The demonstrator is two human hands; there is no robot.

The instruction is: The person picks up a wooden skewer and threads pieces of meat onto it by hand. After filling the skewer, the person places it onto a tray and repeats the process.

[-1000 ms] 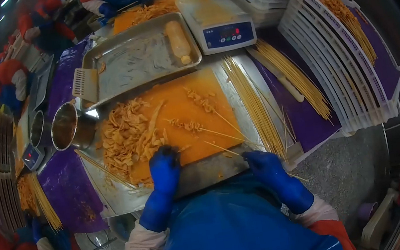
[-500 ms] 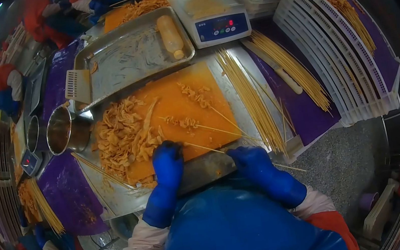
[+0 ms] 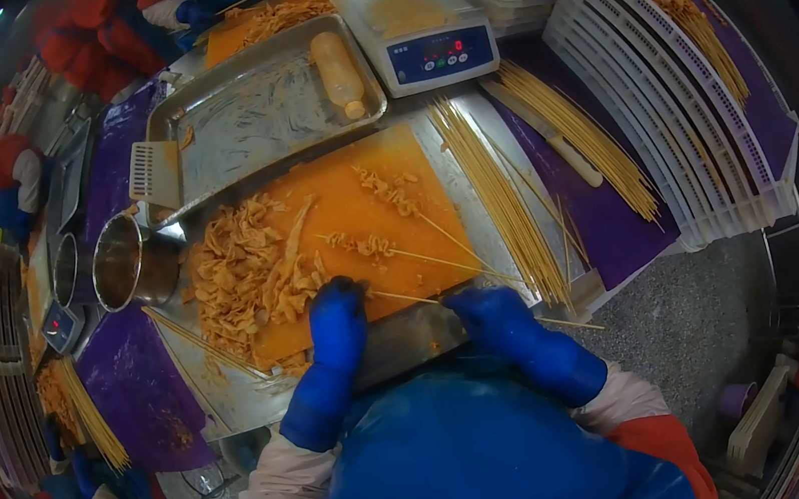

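Both my hands wear blue gloves. My right hand (image 3: 491,312) is closed on a thin bamboo skewer (image 3: 402,297), whose blunt end pokes out to the right of the glove. The skewer's left end disappears into the closed fingers of my left hand (image 3: 338,310); whether food is in there too is hidden. Left of and above that hand lies a heap of brownish-orange food strips (image 3: 246,270) on the orange cutting board (image 3: 310,185). Two skewers with folded strips threaded on their tips, one upper (image 3: 392,190) and one lower (image 3: 359,245), rest on the board.
A metal tray (image 3: 248,98) holding a bottle (image 3: 336,71) stands behind the board, beside a digital scale (image 3: 439,52). Bare skewers (image 3: 503,195) and a knife (image 3: 562,142) lie to the right, near stacked white crates (image 3: 641,86). A metal pot (image 3: 131,265) is left. Other people work nearby.
My right hand has shifted slightly left toward my left hand, along with the skewer. My left hand stays almost in place; the heap and the filled skewers look the same.
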